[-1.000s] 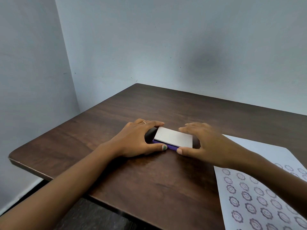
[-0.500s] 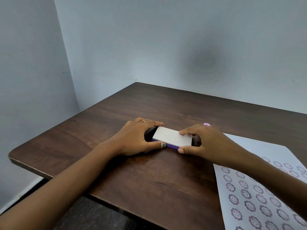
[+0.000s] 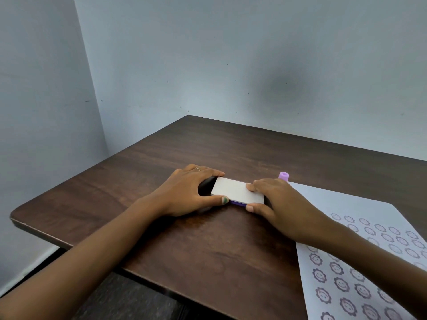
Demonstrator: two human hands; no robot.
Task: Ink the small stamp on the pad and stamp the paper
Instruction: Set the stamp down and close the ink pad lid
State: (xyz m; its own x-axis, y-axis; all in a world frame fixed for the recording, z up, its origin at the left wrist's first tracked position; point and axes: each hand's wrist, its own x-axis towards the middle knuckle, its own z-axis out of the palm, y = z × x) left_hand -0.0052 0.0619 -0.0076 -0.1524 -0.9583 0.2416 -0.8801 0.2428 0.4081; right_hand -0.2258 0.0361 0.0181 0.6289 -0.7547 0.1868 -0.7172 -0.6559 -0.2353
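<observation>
Clasping the closed ink pad (image 3: 236, 190): left hand (image 3: 187, 192) and right hand (image 3: 277, 204), one at each end.

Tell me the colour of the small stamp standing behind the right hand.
Light purple; the small stamp shows in the head view, beside the paper's far corner.

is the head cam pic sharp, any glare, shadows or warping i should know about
Head view: soft, even light, with no hard glare. The hands and white-lidded ink pad look sharp. A faint sheen lies on the table near the wrists. A dark smudge or shadow marks the wall. Wide-angle warping bends the edges, and the stamped paper softens toward the corner.
</observation>
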